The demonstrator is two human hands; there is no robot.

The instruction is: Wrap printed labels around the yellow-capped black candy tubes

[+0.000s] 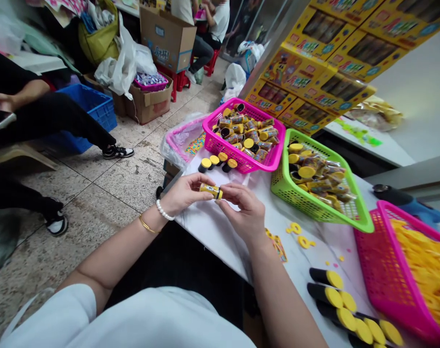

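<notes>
My left hand (183, 194), with a pearl bracelet and a gold bangle at the wrist, pinches a small yellow printed tube (210, 190) between thumb and fingers. The tube lies sideways with a dark band near its right end. At that end the fingertips and thumb of my right hand (243, 209) close on it. Just beyond my hands several small black containers with yellow caps (214, 160) stand on the white table (220, 227). Right of my right forearm lie a colourful printed sheet (277, 245) and yellow ring-shaped pieces (302, 237).
A pink basket (242, 166) and a green basket (314, 205) hold many capped tubes. Another pink basket (387, 270) holds yellow pieces. Black tubes with yellow caps (336, 299) lie at right. Stacked yellow boxes (300, 72) rise behind. A seated person's leg (78, 116) is at left.
</notes>
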